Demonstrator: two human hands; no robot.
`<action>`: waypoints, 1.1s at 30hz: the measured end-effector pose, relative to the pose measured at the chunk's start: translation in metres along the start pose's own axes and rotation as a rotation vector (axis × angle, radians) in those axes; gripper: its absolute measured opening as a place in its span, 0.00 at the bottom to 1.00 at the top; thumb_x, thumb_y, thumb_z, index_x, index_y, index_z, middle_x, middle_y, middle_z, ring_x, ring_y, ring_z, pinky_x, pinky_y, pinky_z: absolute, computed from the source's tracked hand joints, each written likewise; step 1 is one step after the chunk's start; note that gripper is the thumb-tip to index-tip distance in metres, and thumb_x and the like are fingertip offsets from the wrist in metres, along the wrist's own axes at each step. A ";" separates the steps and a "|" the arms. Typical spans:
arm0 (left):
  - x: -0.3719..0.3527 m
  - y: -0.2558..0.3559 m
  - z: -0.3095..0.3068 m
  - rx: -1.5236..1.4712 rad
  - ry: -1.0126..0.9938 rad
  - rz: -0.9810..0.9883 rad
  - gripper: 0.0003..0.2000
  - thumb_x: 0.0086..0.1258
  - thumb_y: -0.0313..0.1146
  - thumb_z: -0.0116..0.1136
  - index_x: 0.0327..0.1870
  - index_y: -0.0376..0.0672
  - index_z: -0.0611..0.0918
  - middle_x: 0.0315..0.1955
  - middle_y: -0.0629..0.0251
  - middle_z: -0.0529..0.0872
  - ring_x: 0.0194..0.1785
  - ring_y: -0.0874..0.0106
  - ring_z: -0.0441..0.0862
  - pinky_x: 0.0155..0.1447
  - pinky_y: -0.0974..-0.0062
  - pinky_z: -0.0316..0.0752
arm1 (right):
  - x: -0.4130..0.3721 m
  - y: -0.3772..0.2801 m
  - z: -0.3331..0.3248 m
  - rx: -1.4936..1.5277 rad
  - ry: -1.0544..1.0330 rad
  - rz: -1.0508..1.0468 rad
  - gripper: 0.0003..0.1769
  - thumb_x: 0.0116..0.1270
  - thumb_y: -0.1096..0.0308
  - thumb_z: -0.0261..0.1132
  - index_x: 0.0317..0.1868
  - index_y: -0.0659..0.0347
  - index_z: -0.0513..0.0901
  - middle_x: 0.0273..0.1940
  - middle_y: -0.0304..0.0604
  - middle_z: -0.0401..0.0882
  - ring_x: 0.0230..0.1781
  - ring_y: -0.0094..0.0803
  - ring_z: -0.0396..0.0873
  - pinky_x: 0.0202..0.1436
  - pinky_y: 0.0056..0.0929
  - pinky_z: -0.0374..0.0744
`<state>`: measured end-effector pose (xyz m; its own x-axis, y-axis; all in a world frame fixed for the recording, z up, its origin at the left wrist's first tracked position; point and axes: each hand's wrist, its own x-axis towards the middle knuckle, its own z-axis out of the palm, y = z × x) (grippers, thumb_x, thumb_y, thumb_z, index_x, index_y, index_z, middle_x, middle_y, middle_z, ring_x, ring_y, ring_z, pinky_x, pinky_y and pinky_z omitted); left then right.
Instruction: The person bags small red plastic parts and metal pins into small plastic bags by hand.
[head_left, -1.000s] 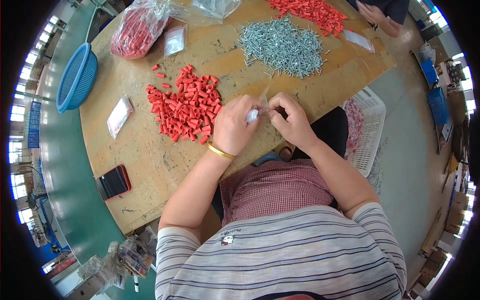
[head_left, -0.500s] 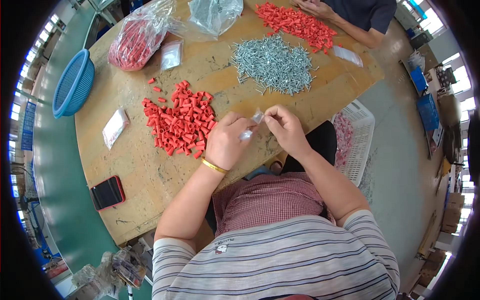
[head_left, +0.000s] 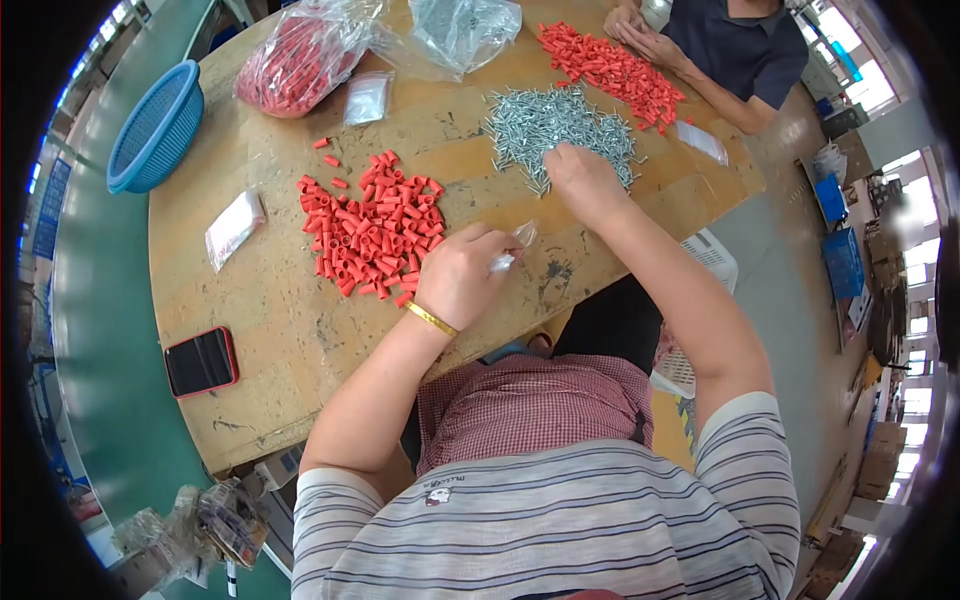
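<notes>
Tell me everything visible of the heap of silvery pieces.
The heap of silvery pieces is a loose mound of short, slim, metal-looking rods jumbled at all angles, with strays around its edge. It rests on the tabletop, near red pieces. The right hand covers part of its near side; fingertip contact is hidden.

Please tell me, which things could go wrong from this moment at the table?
The right hand is at the pile of metal pieces, so some loose ones might scatter across the table. The left hand holds a small clear bag close beside the red tubes, so its wrist could nudge some of them. The thin bag might also slip or crumple.
</notes>
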<state>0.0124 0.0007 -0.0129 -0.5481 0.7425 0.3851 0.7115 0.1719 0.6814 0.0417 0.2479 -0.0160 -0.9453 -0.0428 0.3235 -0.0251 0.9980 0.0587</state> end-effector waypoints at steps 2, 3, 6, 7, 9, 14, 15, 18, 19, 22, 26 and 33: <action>0.000 -0.002 0.001 0.008 0.008 0.001 0.05 0.62 0.29 0.66 0.38 0.43 0.86 0.32 0.61 0.84 0.36 0.60 0.83 0.40 0.66 0.78 | 0.000 0.004 -0.007 0.070 -0.032 0.014 0.04 0.59 0.74 0.62 0.34 0.63 0.76 0.35 0.48 0.78 0.37 0.47 0.81 0.41 0.44 0.80; -0.001 -0.003 0.001 0.014 0.012 0.003 0.05 0.63 0.29 0.66 0.37 0.43 0.86 0.32 0.61 0.84 0.36 0.60 0.83 0.40 0.66 0.78 | -0.001 0.007 -0.010 0.104 -0.050 0.020 0.03 0.61 0.74 0.62 0.35 0.64 0.78 0.36 0.47 0.79 0.37 0.47 0.82 0.40 0.42 0.80; -0.001 -0.004 0.001 0.010 0.015 -0.008 0.05 0.62 0.28 0.65 0.38 0.44 0.86 0.32 0.61 0.84 0.36 0.60 0.83 0.40 0.66 0.79 | -0.006 0.006 -0.014 0.514 -0.039 0.277 0.07 0.62 0.71 0.65 0.39 0.65 0.82 0.42 0.48 0.82 0.39 0.41 0.83 0.41 0.37 0.80; -0.001 -0.004 0.001 0.006 0.011 -0.013 0.05 0.61 0.27 0.65 0.38 0.44 0.86 0.32 0.61 0.84 0.37 0.60 0.83 0.40 0.66 0.79 | -0.008 0.005 -0.014 0.587 -0.046 0.329 0.08 0.63 0.70 0.66 0.41 0.66 0.83 0.41 0.47 0.82 0.39 0.39 0.83 0.41 0.35 0.80; -0.002 -0.005 0.000 0.001 -0.005 -0.012 0.07 0.59 0.26 0.64 0.38 0.44 0.85 0.33 0.61 0.84 0.37 0.60 0.83 0.41 0.65 0.79 | -0.016 0.003 -0.011 0.733 -0.052 0.444 0.12 0.65 0.67 0.68 0.44 0.66 0.84 0.41 0.45 0.84 0.39 0.33 0.83 0.42 0.31 0.79; -0.002 -0.007 0.001 0.010 -0.007 -0.016 0.08 0.57 0.28 0.65 0.38 0.50 0.85 0.32 0.64 0.82 0.40 0.60 0.83 0.43 0.63 0.79 | -0.023 -0.003 -0.009 0.964 -0.039 0.479 0.09 0.70 0.69 0.65 0.46 0.66 0.83 0.38 0.33 0.80 0.38 0.18 0.75 0.44 0.21 0.74; -0.002 -0.006 0.001 0.011 -0.011 -0.017 0.08 0.57 0.28 0.65 0.38 0.50 0.85 0.32 0.64 0.82 0.40 0.61 0.83 0.43 0.63 0.79 | -0.024 -0.005 -0.011 0.961 -0.041 0.466 0.10 0.70 0.69 0.65 0.46 0.66 0.83 0.38 0.32 0.80 0.38 0.17 0.74 0.45 0.20 0.74; -0.001 -0.006 0.001 0.016 -0.022 -0.026 0.08 0.58 0.28 0.65 0.38 0.49 0.85 0.33 0.64 0.82 0.40 0.61 0.83 0.43 0.63 0.79 | -0.023 -0.009 -0.013 1.046 -0.070 0.574 0.10 0.71 0.68 0.64 0.48 0.66 0.82 0.39 0.32 0.79 0.39 0.17 0.74 0.45 0.20 0.74; -0.002 -0.006 0.001 0.019 -0.025 -0.035 0.08 0.58 0.28 0.65 0.38 0.49 0.85 0.33 0.64 0.82 0.40 0.61 0.83 0.43 0.63 0.79 | -0.023 -0.011 -0.015 1.090 -0.078 0.573 0.10 0.72 0.68 0.64 0.47 0.66 0.82 0.39 0.31 0.79 0.39 0.17 0.74 0.45 0.20 0.73; -0.002 -0.007 0.002 0.012 0.004 -0.004 0.10 0.56 0.24 0.63 0.39 0.45 0.85 0.33 0.62 0.83 0.38 0.59 0.83 0.41 0.64 0.79 | -0.021 -0.023 -0.032 1.195 -0.111 0.546 0.10 0.72 0.68 0.64 0.46 0.66 0.82 0.40 0.33 0.80 0.40 0.17 0.74 0.46 0.21 0.74; -0.001 -0.002 -0.002 0.073 0.021 0.016 0.09 0.55 0.25 0.65 0.38 0.47 0.84 0.30 0.64 0.82 0.37 0.61 0.83 0.39 0.65 0.79 | -0.025 -0.052 -0.063 1.112 -0.187 0.358 0.09 0.70 0.68 0.65 0.44 0.66 0.82 0.41 0.37 0.79 0.41 0.23 0.76 0.48 0.25 0.75; 0.000 -0.001 -0.002 0.139 0.108 0.140 0.09 0.55 0.28 0.66 0.38 0.48 0.84 0.29 0.66 0.80 0.34 0.64 0.82 0.36 0.66 0.78 | -0.032 -0.058 -0.058 0.686 -0.067 0.046 0.07 0.66 0.72 0.66 0.42 0.64 0.83 0.45 0.43 0.77 0.49 0.38 0.77 0.56 0.32 0.73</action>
<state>0.0108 -0.0010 -0.0119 -0.4784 0.6931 0.5392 0.8335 0.1651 0.5273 0.0921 0.1891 0.0253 -0.9679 -0.0190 0.2507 -0.1639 0.8038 -0.5719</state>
